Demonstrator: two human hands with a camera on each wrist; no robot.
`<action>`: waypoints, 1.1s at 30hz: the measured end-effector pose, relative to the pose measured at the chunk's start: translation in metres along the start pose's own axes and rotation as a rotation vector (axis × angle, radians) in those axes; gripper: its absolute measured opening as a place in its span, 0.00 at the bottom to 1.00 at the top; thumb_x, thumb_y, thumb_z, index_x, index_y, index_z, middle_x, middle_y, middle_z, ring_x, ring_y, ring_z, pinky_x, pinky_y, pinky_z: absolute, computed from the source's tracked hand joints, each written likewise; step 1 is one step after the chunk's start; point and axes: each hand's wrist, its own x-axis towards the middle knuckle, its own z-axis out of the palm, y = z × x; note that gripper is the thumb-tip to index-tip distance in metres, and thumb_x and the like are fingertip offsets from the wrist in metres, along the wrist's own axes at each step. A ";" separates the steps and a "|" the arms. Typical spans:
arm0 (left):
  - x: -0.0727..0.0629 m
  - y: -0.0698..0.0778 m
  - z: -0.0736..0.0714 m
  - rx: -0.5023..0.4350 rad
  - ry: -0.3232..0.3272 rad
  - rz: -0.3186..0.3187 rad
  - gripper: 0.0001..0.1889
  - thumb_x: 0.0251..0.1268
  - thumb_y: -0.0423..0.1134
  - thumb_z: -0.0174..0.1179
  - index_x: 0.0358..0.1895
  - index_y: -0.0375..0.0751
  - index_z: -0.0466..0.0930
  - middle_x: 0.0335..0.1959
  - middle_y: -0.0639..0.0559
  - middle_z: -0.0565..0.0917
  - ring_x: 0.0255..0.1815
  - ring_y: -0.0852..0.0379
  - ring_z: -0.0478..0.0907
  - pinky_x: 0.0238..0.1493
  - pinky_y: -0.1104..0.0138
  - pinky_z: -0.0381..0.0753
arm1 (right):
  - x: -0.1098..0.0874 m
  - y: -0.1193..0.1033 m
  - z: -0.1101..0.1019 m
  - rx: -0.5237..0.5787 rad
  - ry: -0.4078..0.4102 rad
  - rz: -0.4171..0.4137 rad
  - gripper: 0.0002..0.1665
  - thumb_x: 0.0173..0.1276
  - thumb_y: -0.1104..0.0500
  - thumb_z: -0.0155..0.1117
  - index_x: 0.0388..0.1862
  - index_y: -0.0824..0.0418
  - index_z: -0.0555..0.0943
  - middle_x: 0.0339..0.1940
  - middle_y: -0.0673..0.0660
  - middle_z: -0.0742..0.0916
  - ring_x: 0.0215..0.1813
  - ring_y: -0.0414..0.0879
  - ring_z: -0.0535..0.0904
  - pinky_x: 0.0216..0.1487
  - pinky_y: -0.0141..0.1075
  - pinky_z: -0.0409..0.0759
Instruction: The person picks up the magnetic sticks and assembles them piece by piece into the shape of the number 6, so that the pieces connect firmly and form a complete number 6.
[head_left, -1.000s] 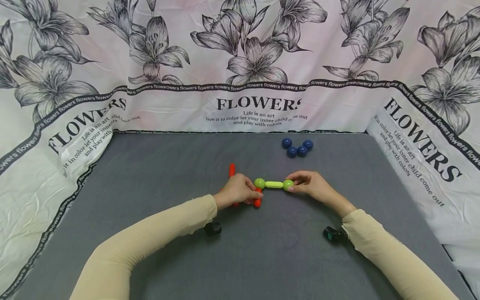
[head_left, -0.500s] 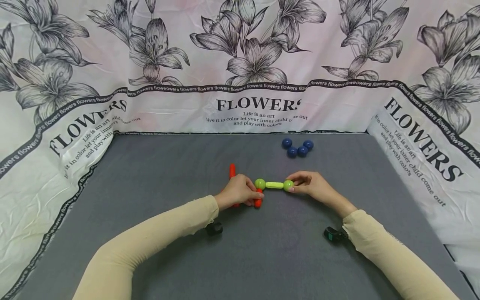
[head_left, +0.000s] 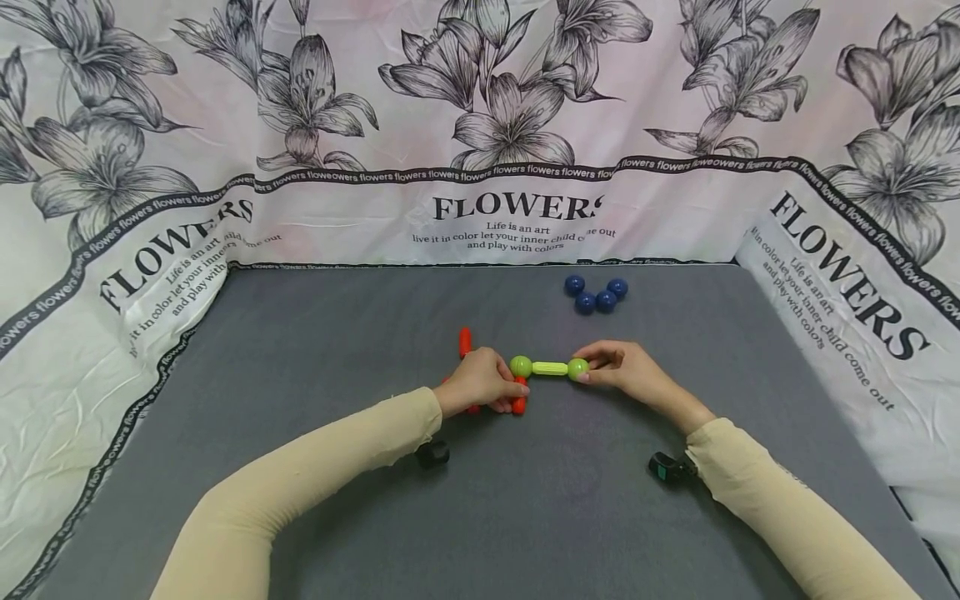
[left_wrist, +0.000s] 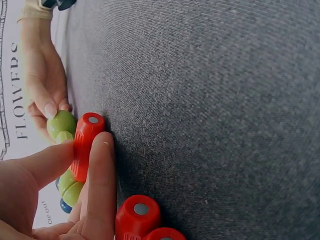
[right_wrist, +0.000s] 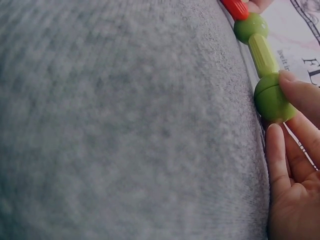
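My left hand [head_left: 480, 379] pinches a red ridged rod [left_wrist: 86, 145] between thumb and fingers. The rod's far end meets a green ball [head_left: 521, 367] in the head view. A yellow-green rod [head_left: 550, 368] runs from that ball to a second green ball [right_wrist: 272, 97]. My right hand [head_left: 626, 375] grips this second ball with thumb and fingertips, its palm turned inward in the right wrist view. Further red rods [head_left: 465, 343] lie beside and partly behind my left hand. The left wrist view shows the metal-tipped ends of two red rods [left_wrist: 134, 220] near the fingers.
Several dark blue balls [head_left: 585, 302] sit together toward the back of the grey cloth-covered table [head_left: 525, 517]. A white curtain [head_left: 337, 217] printed with flowers and lettering borders the table at the back and sides. Black devices [head_left: 667, 468] hang at both wrists.
My left hand and its red rod have shifted very slightly to the right. The right hand keeps its hold on the green ball, nearly still.
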 end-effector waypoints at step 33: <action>-0.017 0.000 -0.020 -0.121 -0.032 0.066 0.13 0.60 0.39 0.70 0.41 0.32 0.85 0.33 0.39 0.90 0.35 0.45 0.89 0.37 0.60 0.88 | 0.000 0.001 0.000 0.005 -0.007 0.005 0.24 0.61 0.54 0.74 0.55 0.59 0.83 0.46 0.59 0.86 0.41 0.36 0.80 0.40 0.28 0.79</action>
